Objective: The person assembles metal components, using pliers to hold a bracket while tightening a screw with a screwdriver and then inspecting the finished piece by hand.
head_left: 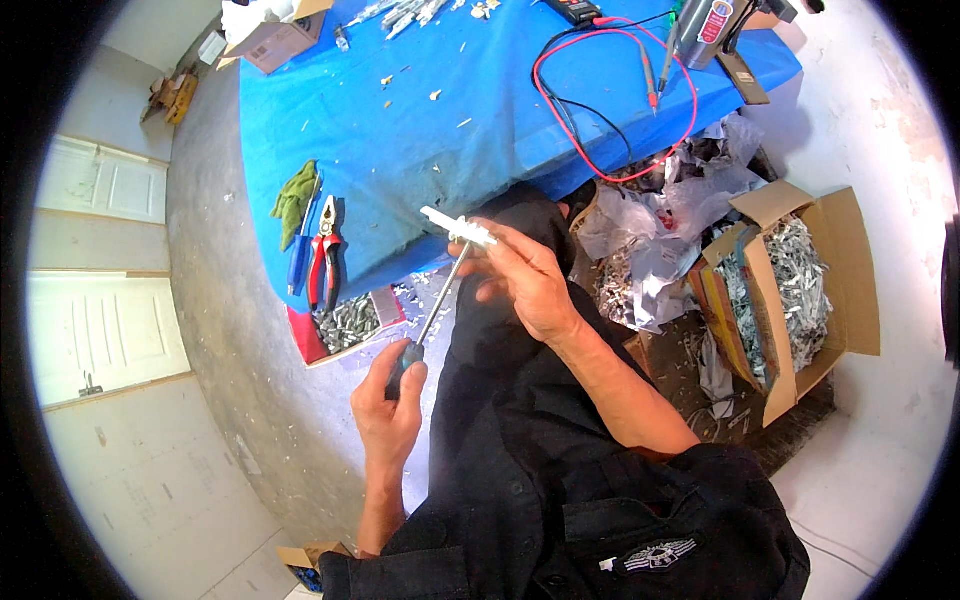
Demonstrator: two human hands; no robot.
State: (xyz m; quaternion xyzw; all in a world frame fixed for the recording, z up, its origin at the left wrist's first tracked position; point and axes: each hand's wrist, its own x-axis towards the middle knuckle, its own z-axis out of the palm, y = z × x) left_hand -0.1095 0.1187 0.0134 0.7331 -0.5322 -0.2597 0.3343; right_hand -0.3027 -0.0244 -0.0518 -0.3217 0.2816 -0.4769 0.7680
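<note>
Blue table (pixel 450 125) lay ahead, its near edge just by the work; R hand (pixel 530 288) was up there w/ fingers curled, gripping a white part (pixel 458 227); L hand (pixel 388 415), lower, was closed round the handle of a screwdriver (pixel 411 358); pliers (pixel 325 255) sat nr the table's near L corner; screwdriver slanted up, tip at the white part, exact contact unclear; prob best: light, steady push, shaft in line, R fingertips clear of any slip
</note>
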